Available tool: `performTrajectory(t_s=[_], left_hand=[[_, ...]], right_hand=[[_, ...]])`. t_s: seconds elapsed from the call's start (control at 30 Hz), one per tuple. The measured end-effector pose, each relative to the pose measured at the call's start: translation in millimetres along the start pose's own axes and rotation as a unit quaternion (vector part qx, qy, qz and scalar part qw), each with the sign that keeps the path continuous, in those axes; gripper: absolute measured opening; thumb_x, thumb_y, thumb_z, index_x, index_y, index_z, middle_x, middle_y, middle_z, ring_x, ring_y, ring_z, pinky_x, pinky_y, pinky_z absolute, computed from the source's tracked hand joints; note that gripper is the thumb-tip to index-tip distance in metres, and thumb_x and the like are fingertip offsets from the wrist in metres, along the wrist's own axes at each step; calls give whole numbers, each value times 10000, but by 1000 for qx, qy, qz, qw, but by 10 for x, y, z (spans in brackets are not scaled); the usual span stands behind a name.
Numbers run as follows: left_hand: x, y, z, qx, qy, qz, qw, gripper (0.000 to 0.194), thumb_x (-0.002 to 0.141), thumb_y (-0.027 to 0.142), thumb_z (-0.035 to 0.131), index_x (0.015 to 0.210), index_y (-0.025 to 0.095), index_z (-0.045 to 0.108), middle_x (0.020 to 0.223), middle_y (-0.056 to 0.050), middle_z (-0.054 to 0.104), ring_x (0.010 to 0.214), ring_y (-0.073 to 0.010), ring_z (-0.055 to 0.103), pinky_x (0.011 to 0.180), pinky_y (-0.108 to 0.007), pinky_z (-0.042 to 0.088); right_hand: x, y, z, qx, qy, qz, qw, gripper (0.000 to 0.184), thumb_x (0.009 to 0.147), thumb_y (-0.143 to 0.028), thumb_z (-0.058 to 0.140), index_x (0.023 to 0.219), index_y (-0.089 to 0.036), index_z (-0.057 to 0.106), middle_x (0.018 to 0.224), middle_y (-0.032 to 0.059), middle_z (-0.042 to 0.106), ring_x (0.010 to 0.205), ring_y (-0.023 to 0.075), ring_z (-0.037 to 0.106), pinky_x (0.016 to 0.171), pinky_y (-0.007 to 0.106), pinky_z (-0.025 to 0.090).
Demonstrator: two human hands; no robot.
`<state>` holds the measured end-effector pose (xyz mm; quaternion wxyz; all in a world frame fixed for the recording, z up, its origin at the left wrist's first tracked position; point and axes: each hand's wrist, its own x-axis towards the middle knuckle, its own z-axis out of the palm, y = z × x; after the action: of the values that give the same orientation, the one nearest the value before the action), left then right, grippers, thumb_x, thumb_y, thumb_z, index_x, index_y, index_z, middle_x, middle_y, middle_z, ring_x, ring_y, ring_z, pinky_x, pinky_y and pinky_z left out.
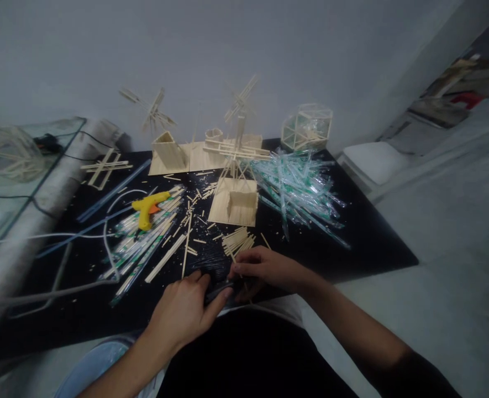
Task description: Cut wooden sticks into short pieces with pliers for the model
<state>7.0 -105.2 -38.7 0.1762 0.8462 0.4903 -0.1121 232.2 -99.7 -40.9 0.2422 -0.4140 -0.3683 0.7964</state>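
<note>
My left hand (185, 305) is near the table's front edge, its fingers closed on a dark hand tool (216, 289) whose kind I cannot make out. Close beside it, my right hand (264, 270) pinches a thin wooden stick (234, 258) between thumb and fingers. Just beyond the right hand lies a small pile of short cut sticks (236, 240). Past that pile stands a windmill model (239, 166) made of sticks, on a flat square base with a low box-like wall (243, 205).
A yellow glue gun (148, 209) rests on wrapped sticks (145, 249) at left, its white cord trailing off. More clear-and-green wrappers (302, 188) heap up at right. Other stick models (169, 152) line the wall, and offcuts (190, 210) litter the black table (377, 249).
</note>
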Motion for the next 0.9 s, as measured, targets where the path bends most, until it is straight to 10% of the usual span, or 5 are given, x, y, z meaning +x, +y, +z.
performTrajectory(t_s=[0.27, 0.53, 0.77, 0.9], left_hand=[[-88, -401, -38, -76, 56, -63, 994, 561, 921, 689, 421, 682, 213, 598, 658, -30, 666, 633, -217, 650, 612, -315, 422], [81, -217, -218, -431, 256, -68, 862, 408, 779, 561, 723, 927, 185, 777, 846, -34, 783, 743, -204, 700, 684, -291, 546], [157, -184, -285, -453, 254, -53, 853, 307, 769, 463, 750, 807, 160, 763, 706, -13, 740, 662, -177, 674, 642, -271, 553], [20, -252, -235, -402, 349, -70, 844, 268, 781, 435, 747, 823, 171, 759, 764, -7, 759, 683, -171, 683, 676, -263, 552]], right_hand=[[-91, 11, -41, 12, 134, -95, 986, 438, 806, -549, 770, 914, -138, 667, 888, 30, 688, 775, 177, 771, 734, 274, 622], [104, 81, 290, -13, 19, -57, 998, 360, 808, -501, 776, 811, -152, 688, 724, -5, 702, 671, 141, 732, 704, 270, 594], [176, 45, 312, -56, -7, -58, 997, 263, 808, -398, 786, 779, -154, 693, 716, -9, 706, 688, 138, 715, 716, 268, 572], [201, 86, 195, -67, 19, -82, 994, 339, 658, -280, 900, 923, -157, 728, 856, 15, 751, 809, 160, 731, 791, 281, 555]])
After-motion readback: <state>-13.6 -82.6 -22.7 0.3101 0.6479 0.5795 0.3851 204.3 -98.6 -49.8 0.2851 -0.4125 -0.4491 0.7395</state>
